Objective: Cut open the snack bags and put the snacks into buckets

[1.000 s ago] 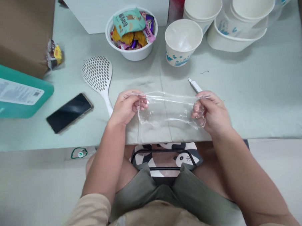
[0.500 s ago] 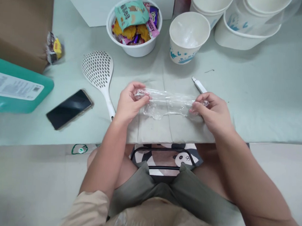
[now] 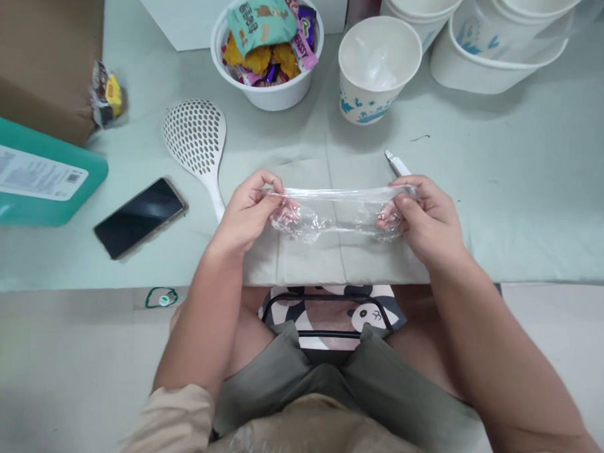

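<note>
A clear plastic bag [image 3: 339,211] is stretched between my two hands just above the table's near edge. My left hand [image 3: 249,209] pinches its left end with fingers closed. Its right end is gripped the same way by my right hand [image 3: 426,218]. The bag is gathered into a narrow crumpled band. A white pen-like tool [image 3: 397,164] lies on the table just beyond my right hand. The handle of a white slotted spoon [image 3: 198,142] runs down beside my left hand.
A white bowl of snack packets [image 3: 268,46] and a paper cup with blue print [image 3: 377,67] stand behind my hands, with stacked paper bowls [image 3: 494,48] at the back right. A black phone [image 3: 139,217], a teal box [image 3: 33,183] and a cardboard box [image 3: 44,48] are at the left.
The bag, spread open as a wide sheet a second ago, has been gathered into a thin band. Both hands stay on its ends and have shifted only slightly.
</note>
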Available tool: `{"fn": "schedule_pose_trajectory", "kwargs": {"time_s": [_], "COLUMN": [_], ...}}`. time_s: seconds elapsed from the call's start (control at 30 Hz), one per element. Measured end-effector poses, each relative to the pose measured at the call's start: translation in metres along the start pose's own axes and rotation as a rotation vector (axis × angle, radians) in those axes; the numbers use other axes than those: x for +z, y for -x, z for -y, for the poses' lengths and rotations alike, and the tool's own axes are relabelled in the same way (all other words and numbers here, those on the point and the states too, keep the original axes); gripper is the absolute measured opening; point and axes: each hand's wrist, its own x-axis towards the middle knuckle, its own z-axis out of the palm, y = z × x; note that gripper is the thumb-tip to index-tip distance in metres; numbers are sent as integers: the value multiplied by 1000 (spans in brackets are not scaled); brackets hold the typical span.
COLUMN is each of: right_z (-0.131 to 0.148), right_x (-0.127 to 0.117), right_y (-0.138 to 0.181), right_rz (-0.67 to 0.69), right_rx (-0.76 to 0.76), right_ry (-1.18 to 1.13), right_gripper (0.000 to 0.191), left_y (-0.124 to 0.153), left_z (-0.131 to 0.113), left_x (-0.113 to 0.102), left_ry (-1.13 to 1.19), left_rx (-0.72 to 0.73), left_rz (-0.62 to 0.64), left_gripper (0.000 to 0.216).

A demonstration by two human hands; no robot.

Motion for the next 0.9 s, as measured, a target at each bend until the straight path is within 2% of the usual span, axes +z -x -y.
{"fn": "schedule_pose_trajectory", "kwargs": {"time_s": [0.13,0.2,0.3,0.37,0.4,0.47,0.5,0.6,0.77,0.9], "right_z": [1,1,0,0,1,3,3,4,-1,-2], "right_x": [-2,-3,-1,1,2,3,3,3,3,2], "right_y": [1,1,2,2,2,2,1,1,0,-1], "right_rz": [-4,20,13,-16,-23,-24,-13,34,65,42], "right_rx": [3,-10,-38,-30,-19,1,10,32,67,61], "right_ry": [-42,-70,27,124,147,167,190,246,22,8], "right_gripper": [7,10,24,17,20,38,40,26,32,23], "left_y": [4,4,1,-1,-2,-2,-2,0,1,1], "left_z": [-6,-6,-3,-1,-1,-1,-1,-2,-3,-9], "left_x": [-2,-3,-3,-3,-4,-5,-5,-5,0,3], "left_ry": [72,81,-41,-95,-104,-134,-166,-181,-26,22], "left_rx": [55,79,126,133,125,102,91,73,-53,-64], "left_rz": [-52,-69,-103,-132,-143,-148,-139,-88,49,-2], "left_gripper": [7,3,14,22,29,39,37,24,24,13]}}
